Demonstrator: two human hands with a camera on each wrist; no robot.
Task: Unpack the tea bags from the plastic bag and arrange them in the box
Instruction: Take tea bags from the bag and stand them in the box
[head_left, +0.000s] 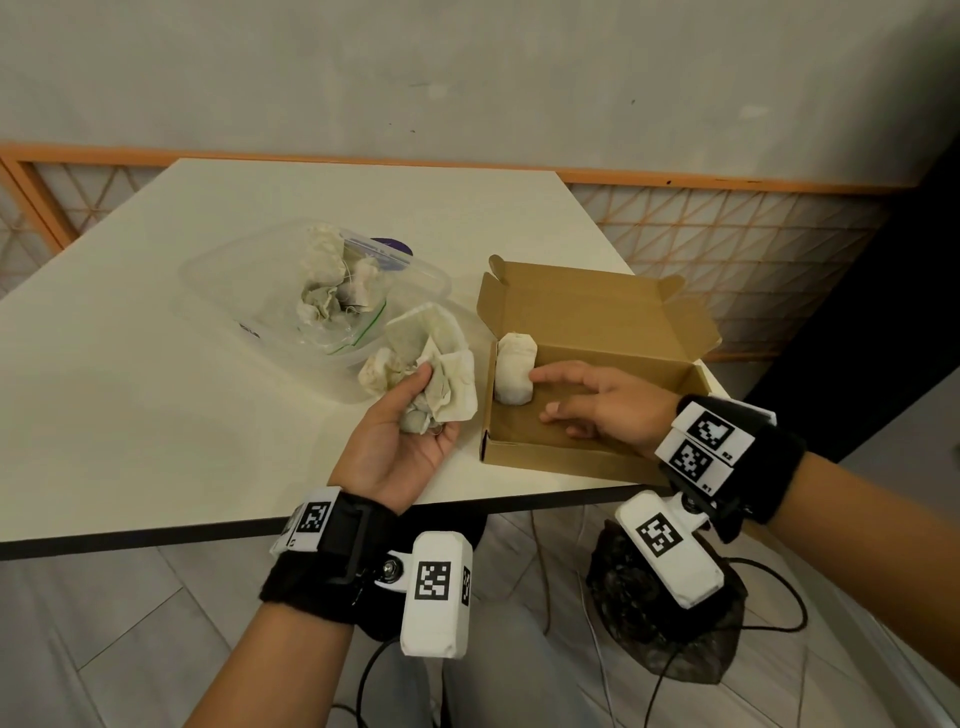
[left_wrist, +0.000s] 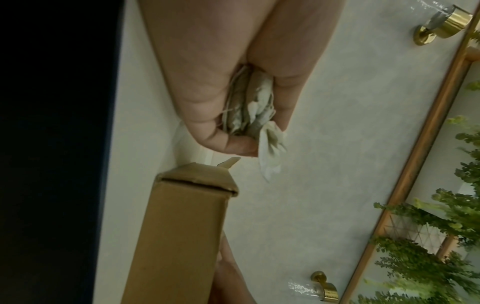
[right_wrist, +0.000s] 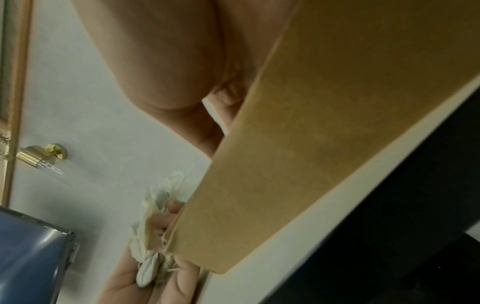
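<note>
An open brown cardboard box sits at the table's near right edge, its lid folded back. One pale tea bag stands against the box's left wall. My right hand reaches into the box with fingers straight, the fingertips touching that tea bag. My left hand, palm up just left of the box, grips a crumpled bunch of tea bags, also seen as a wad of tea bags between thumb and fingers. A clear zip plastic bag lies further back with more tea bags inside.
The cream table ends in a dark front edge close to my wrists. The box's outer wall fills the right wrist view. An orange lattice screen runs behind the table. Cables and a dark bag lie on the floor below.
</note>
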